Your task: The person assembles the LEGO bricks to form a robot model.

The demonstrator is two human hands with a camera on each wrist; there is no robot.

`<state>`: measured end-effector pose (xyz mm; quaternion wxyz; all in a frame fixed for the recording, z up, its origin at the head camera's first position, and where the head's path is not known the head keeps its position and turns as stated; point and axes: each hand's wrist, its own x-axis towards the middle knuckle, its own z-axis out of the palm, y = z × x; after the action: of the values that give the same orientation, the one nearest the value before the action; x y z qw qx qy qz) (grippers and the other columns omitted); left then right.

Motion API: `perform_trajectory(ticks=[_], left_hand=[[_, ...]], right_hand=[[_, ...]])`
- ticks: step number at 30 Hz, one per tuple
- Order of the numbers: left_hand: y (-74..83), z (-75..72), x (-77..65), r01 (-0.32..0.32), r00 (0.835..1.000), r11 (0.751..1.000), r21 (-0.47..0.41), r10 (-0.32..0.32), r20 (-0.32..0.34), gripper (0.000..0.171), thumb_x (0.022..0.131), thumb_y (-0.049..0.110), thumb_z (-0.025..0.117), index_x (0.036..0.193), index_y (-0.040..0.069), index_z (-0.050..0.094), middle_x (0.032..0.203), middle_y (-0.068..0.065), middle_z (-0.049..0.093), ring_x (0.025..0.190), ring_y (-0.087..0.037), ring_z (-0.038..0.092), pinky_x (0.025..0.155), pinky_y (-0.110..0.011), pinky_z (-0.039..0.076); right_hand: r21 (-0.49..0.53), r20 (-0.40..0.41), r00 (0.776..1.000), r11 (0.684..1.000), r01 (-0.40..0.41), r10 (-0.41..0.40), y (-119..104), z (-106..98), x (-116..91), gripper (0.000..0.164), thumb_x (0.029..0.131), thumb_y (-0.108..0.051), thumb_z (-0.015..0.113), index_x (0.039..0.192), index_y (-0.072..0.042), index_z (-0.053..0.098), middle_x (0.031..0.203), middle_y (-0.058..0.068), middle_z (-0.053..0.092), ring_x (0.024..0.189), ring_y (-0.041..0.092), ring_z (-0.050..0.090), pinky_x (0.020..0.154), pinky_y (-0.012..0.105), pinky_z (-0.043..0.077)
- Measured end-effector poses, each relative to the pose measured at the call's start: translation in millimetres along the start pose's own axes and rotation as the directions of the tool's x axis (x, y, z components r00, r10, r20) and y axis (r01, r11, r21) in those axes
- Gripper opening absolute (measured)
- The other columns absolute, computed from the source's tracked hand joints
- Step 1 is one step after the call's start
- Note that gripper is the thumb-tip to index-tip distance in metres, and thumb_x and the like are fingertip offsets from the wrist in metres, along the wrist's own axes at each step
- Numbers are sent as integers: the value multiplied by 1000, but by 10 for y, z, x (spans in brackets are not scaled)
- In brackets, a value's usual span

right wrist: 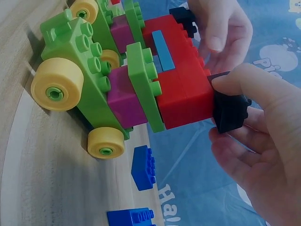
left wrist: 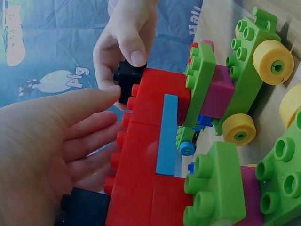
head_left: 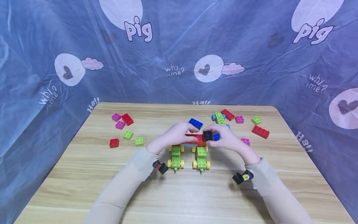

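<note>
A black brick point(head_left: 208, 136) sits at the right end of a row of red bricks point(right wrist: 186, 99), pinched between the thumb and fingers of my right hand point(head_left: 227, 138). My left hand point(head_left: 176, 133) reaches over the row's left part, fingers extended behind it. Its thumb tip comes close to the right black brick; contact cannot be told. Another black brick point(left wrist: 87, 207) is at the row's left end. A light-blue piece point(left wrist: 168, 136) shows along the red row's lower side. Green plates and purple bricks carry the row above two green wheeled bases point(head_left: 176, 161) with yellow wheels.
On the wooden table point(head_left: 179, 193), a blue brick point(head_left: 195, 123) and a green base with blue wheels point(head_left: 220, 118) lie behind the hands. Loose red, pink and green bricks lie on both sides, including a long red brick point(head_left: 260, 132) at right. A blue printed cloth hangs behind.
</note>
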<state>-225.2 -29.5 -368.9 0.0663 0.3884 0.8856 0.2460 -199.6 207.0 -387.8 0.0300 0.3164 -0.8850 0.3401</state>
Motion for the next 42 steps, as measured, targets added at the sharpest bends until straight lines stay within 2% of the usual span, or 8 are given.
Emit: perform_trajectory(ticks=[8, 12, 17, 20, 25, 30, 36, 42], left_hand=[[8, -125, -119, 11, 998, 999, -44, -14, -66, 35, 92, 27, 65, 123, 10, 66, 116, -3, 69, 107, -17, 63, 95, -34, 50], [-50, -170, -183, -42, 994, 996, -79, 34, -102, 33, 92, 25, 65, 122, 9, 67, 116, -4, 69, 107, -17, 63, 96, -34, 50], [-175, -196, -277, -147, 970, 985, -90, 125, -210, 31, 92, 22, 66, 119, 7, 68, 116, -5, 70, 108, -19, 64, 96, -35, 50], [-247, -214, -359, -156, 950, 982, -102, 121, -288, 30, 91, 21, 67, 118, 7, 68, 117, -6, 70, 111, -20, 64, 97, -36, 50], [-360, -272, -534, -120, 928, 984, -133, 64, -366, 30, 89, 16, 69, 117, 5, 68, 118, -9, 69, 111, -24, 63, 97, -37, 50], [-500, -344, -702, -70, 918, 988, -137, 10, -396, 30, 89, 16, 68, 117, 4, 67, 118, -10, 68, 112, -26, 63, 97, -41, 50], [-678, -414, -884, -1, 898, 990, -143, -62, -435, 29, 89, 16, 68, 117, 6, 68, 117, -11, 69, 109, -28, 64, 93, -45, 51], [-879, -357, -1040, 57, 909, 988, -142, -111, -402, 30, 90, 14, 68, 117, 2, 67, 119, -13, 67, 114, -31, 61, 95, -49, 49]], right_hand=[[16, 2, 1000, 1000, 4, -4, -31, 26, 29, 43, 78, -15, 76, 117, -3, 65, 116, 12, 66, 106, 29, 61, 89, 49, 52], [10, -4, 1000, 1000, 3, -3, -52, 49, 72, 39, 78, -15, 77, 115, -6, 66, 114, 10, 68, 106, 27, 61, 90, 48, 51], [10, 11, 1000, 1000, -7, 6, -64, 84, 133, 37, 79, -17, 77, 112, -4, 67, 109, 9, 69, 102, 24, 63, 88, 44, 51], [7, 18, 1000, 1000, 0, 0, -61, 112, 156, 37, 79, -19, 78, 111, -3, 68, 105, 7, 70, 97, 22, 64, 85, 41, 53], [-1, 30, 1000, 1000, 6, -6, -60, 156, 167, 34, 80, -19, 77, 110, -6, 69, 105, 7, 71, 98, 22, 65, 85, 39, 52], [-3, 43, 999, 1000, -1, 1, -63, 181, 176, 33, 80, -19, 76, 110, -7, 70, 108, 7, 71, 101, 24, 65, 86, 40, 51], [-9, 40, 999, 1000, 0, 0, -77, 183, 181, 33, 81, -22, 76, 110, -8, 70, 108, 6, 71, 103, 24, 64, 88, 41, 51], [-2, 40, 999, 1000, -4, 4, -79, 186, 189, 33, 79, -20, 77, 109, -8, 70, 108, 6, 71, 103, 24, 64, 88, 41, 50]])
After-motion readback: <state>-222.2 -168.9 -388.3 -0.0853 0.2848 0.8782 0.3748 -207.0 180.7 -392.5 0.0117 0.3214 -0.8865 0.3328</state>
